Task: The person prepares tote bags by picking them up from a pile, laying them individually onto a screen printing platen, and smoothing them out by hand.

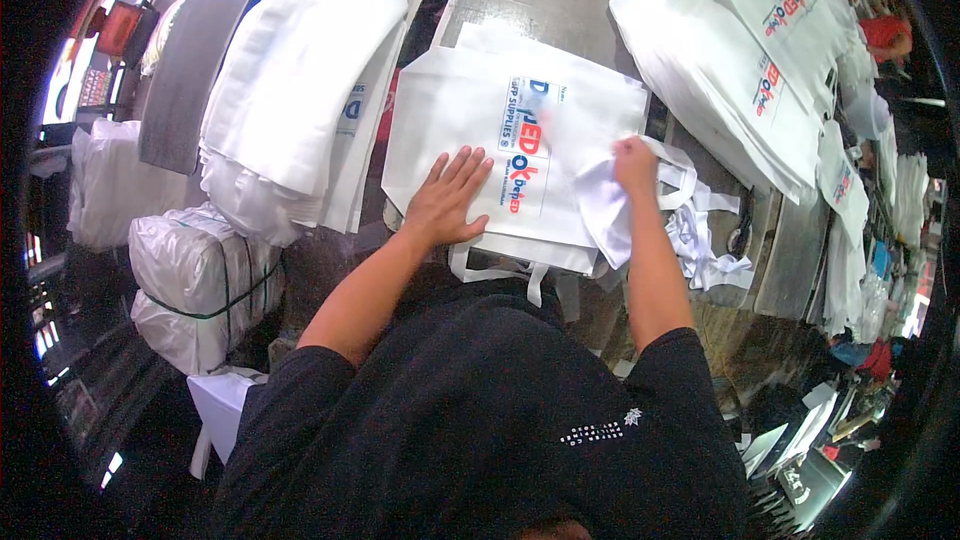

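A white fabric tote bag (457,97) with a blue and red print lies flat before me, over other white bags. My left hand (454,191) rests on it with fingers apart, left of the print. At the bag's right part, my right hand (636,165) is closed on a bunched white cloth (604,202) that spreads over the bag. Fabric handles (679,172) loop out just right of that hand. Another handle (536,281) hangs from the bag's near edge. Crumpled white fabric strips (697,240) lie to the right.
A grey board (525,0) lies behind the bag. White fabric stacks stand at the left (307,67) and right (697,67). A tied white bundle (187,277) is at the lower left. Another grey board (195,67) stands out at the far left.
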### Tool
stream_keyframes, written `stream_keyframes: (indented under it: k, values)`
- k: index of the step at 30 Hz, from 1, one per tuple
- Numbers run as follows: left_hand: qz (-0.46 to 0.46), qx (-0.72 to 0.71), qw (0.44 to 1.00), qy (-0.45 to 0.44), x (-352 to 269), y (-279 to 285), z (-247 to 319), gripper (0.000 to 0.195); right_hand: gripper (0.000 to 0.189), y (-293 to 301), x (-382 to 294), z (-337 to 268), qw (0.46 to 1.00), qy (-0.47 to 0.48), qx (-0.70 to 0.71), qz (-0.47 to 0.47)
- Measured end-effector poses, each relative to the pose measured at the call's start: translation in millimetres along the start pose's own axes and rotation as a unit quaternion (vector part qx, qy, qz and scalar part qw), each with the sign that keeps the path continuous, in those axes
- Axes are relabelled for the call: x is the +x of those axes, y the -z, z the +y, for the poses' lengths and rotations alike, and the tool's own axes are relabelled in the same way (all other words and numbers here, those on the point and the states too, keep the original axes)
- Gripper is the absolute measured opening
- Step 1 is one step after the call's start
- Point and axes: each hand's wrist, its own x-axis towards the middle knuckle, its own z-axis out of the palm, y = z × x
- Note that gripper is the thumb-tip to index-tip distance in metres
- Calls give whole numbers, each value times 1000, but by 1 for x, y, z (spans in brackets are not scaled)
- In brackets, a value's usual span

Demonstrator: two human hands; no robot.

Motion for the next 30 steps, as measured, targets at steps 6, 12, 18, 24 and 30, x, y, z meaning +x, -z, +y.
stream_keyframes:
  k: [6,12,18,24,30]
  values:
    - [-16,0,1000,6,2,0,0,90,30,124,-91,280,749,-268,-601,-72]
    - [6,-80,996,-48,-3,7,-6,96,46,235,-393,410,710,-611,-306,171]
    - [-123,-8,986,-116,7,28,-4,56,61,174,-418,241,822,-479,-86,-294]
    - [-48,-15,969,-242,16,62,33,11,81,147,-281,39,981,-133,136,-36]
    - [-9,-26,974,-226,12,90,58,10,79,152,-203,-21,998,45,45,-15]
